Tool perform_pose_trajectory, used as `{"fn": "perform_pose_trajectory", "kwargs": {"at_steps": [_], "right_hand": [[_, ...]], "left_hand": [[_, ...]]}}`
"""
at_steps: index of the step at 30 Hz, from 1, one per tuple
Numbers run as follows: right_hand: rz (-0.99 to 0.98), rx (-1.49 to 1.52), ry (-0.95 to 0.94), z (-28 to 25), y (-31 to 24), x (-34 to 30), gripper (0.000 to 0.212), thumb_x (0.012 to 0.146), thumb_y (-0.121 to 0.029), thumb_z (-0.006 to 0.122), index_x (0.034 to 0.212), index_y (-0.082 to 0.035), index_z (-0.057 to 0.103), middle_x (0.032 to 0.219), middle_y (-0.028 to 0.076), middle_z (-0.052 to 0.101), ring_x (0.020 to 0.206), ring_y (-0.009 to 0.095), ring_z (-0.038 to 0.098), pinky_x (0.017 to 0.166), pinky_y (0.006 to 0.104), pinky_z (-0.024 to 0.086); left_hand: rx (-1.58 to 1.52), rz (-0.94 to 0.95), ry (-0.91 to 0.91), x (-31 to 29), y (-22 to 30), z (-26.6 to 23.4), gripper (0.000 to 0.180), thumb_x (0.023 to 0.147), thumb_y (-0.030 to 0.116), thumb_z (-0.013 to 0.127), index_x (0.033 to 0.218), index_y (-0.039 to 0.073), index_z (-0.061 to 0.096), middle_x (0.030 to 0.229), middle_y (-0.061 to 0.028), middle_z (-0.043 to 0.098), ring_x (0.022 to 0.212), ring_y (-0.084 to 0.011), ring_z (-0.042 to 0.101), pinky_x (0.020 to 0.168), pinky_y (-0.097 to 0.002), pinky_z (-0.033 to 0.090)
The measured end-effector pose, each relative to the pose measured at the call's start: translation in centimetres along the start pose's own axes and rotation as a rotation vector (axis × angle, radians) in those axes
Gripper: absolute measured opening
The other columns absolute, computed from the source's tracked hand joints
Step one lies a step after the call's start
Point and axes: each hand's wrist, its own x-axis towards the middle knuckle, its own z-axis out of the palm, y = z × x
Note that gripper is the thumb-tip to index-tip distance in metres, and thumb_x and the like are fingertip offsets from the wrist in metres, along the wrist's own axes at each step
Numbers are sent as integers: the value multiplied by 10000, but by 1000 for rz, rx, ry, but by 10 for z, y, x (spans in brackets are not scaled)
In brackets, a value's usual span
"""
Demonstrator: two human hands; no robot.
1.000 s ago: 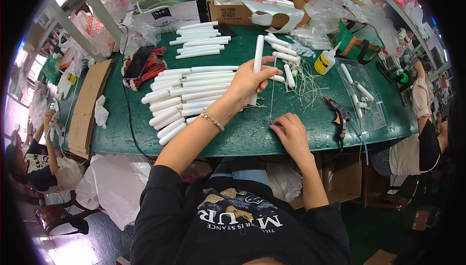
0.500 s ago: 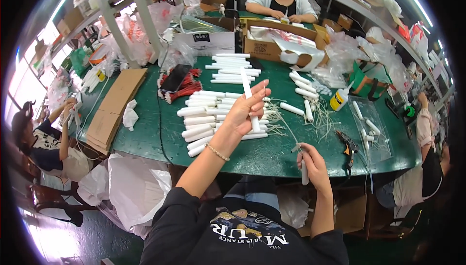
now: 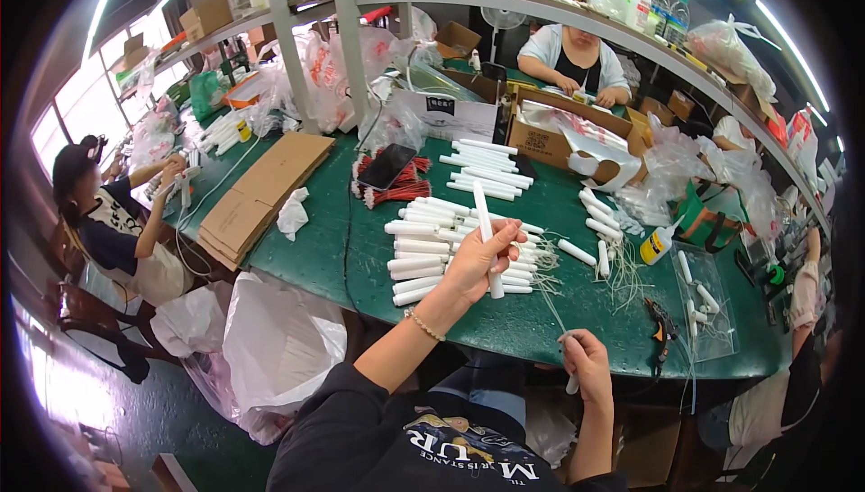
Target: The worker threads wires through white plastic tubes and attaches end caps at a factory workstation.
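My left hand (image 3: pixel 482 262) is closed round a long white tube (image 3: pixel 483 204), which stands tilted over the table with its top leaning slightly left. Near the table's front edge, my right hand (image 3: pixel 590 364) pinches a short white tube (image 3: pixel 572 386) pointing down, mostly covered by the fingers. A thin pale wire (image 3: pixel 553 310) runs up from these fingertips toward my left hand. Just beyond and left of my left hand lies a stack of white tubes (image 3: pixel 419 249), with loose wires at its right end. Farther back is a pile of slim white tubes (image 3: pixel 487 168).
A phone (image 3: pixel 387 168) rests on red wires. Right of my hands lie more wired tubes (image 3: pixel 602 222), a yellow-labelled glue bottle (image 3: pixel 656 247) and pliers (image 3: pixel 662 334). Flat cardboard (image 3: pixel 266 195) lies left, an open carton (image 3: pixel 541 141) behind. Co-workers sit across and at both sides.
The whole view has shifted, so the table sits lower and farther right. My right fingers have closed over the wire end that showed above them. Both hands still hold their tubes.
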Motion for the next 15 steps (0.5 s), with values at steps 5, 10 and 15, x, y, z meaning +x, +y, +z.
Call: {"fn": "perform_pose_trajectory", "kwargs": {"at_steps": [5,10,15], "right_hand": [[40,-125,-68,2,0,-10,132,921,-126,507,820,-41,520,610,-2,491,476,43,411,442,180,322],[67,-167,-180,23,-22,-29,127,921,-116,506,826,-35,527,637,20,557,486,37,435,450,174,334],[36,-230,-138,26,-12,-38,121,920,-108,516,944,-14,588,628,0,564,496,19,429,457,170,325]], "left_hand": [[71,-44,54,-15,3,2,227,897,206,616,1031,29,569,898,-68,607,630,-71,546,404,-140,349],[-41,-92,105,-26,5,-8,235,887,210,631,1039,41,571,883,-44,588,657,-68,533,409,-140,352],[4,-70,113,-43,11,-13,235,882,205,638,1040,42,575,876,-40,580,681,-72,518,411,-139,348]]}}
